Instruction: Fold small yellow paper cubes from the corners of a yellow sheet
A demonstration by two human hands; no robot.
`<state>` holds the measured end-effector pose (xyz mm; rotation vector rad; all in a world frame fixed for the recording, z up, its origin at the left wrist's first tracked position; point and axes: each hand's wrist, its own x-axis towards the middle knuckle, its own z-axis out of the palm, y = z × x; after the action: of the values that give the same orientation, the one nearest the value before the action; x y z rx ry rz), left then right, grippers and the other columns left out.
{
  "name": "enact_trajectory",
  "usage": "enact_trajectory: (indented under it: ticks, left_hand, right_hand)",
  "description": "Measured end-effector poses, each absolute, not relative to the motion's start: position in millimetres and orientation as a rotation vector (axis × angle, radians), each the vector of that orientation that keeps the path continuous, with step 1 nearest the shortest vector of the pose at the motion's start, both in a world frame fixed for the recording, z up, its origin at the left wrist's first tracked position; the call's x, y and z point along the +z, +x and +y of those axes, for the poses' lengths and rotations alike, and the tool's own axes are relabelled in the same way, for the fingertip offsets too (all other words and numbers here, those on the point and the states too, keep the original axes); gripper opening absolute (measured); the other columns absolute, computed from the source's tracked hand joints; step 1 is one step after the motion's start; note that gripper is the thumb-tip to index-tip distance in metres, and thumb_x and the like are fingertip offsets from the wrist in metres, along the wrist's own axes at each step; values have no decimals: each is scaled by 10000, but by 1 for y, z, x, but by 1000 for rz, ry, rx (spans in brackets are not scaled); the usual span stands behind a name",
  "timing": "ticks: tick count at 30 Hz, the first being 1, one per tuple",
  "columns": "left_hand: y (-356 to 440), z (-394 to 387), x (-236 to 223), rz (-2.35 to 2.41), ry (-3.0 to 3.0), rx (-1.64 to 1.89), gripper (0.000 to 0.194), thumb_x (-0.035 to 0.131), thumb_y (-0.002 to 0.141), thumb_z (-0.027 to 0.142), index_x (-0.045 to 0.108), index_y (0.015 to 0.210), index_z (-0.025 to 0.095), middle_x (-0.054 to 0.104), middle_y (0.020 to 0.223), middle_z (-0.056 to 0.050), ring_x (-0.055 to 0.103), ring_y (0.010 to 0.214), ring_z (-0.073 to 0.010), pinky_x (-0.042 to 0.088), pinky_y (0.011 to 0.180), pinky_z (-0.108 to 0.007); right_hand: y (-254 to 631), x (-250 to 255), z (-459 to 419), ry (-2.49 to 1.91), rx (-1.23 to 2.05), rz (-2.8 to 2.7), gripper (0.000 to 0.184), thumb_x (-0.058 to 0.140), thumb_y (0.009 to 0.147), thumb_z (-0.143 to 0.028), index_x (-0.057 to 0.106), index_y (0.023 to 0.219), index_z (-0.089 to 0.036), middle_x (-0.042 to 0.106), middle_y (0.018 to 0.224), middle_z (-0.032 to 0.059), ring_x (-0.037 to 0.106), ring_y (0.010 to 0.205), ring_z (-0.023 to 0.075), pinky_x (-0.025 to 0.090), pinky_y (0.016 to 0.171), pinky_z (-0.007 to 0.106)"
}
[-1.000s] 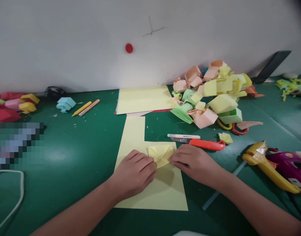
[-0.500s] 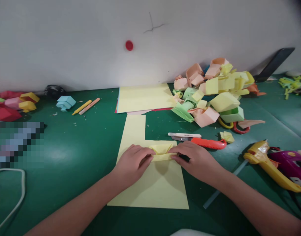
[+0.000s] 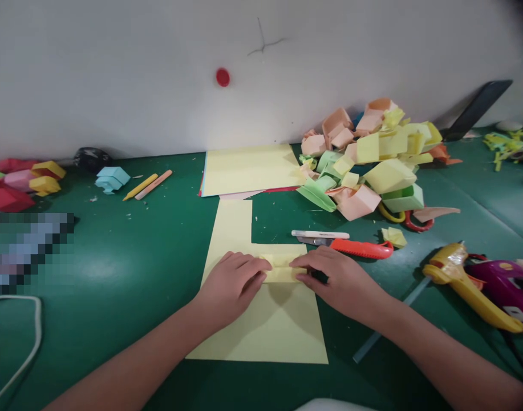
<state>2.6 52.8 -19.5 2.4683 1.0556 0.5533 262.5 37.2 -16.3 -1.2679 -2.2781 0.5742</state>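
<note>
A small folded piece of yellow paper (image 3: 283,274) is held level between my two hands, above a larger yellow sheet (image 3: 270,325) with a corner cut out. My left hand (image 3: 233,282) pinches its left end between thumb and fingers. At the right end, my right hand (image 3: 333,277) grips it in the same way, fingers on top and thumb at the near edge. Just beyond my right hand lie a red-handled utility knife (image 3: 361,249) and a white pen (image 3: 321,234). The fingers partly cover both ends of the folded paper.
A stack of coloured paper (image 3: 252,168) lies against the wall, beside a heap of folded paper pieces (image 3: 372,165). On the right are a yellow glue gun (image 3: 470,291) and a glue stick (image 3: 372,345). Crayons (image 3: 141,187) and a white cable (image 3: 37,325) are at left.
The raised flaps on the folded yellow paper now lie flatter. The fingertips of both hands have moved inward over its top; the hands otherwise stay in place.
</note>
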Motion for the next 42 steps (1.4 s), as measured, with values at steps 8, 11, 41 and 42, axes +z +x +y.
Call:
enact_trajectory:
  ticks: [8,11,41,42]
  left_hand:
    - [6,51,-20,1069,2570,521,145,595,947,230,657,1077,212,660,991,-39,611,911,-201,466,789,-363]
    - [5,49,-22,1067,2630,549,160,597,948,229,673,1087,204,653,983,-47,603,894,-201,477,773,-362]
    - [6,44,-22,873,2733,617,167,551,959,157,699,1032,176,688,949,-54,604,910,-208,515,819,-371]
    - [6,44,-22,883,2698,614,164,557,955,158,704,1023,182,682,942,-54,599,906,-207,511,817,-369]
  right_hand:
    - [266,-16,39,-1222,469,-2386,144,587,936,-190,707,1011,-218,689,1030,79,637,955,235,553,844,410]
    - [266,-15,38,-1194,413,-2463,187,550,959,-199,702,1067,-216,674,1045,87,625,968,244,546,860,429]
    - [269,-9,35,-1023,358,-2551,193,523,985,-195,714,1009,-195,729,1065,77,670,948,225,550,840,395]
    - [269,-9,35,-1017,357,-2548,194,523,986,-198,717,994,-190,729,1043,76,664,938,223,548,838,397]
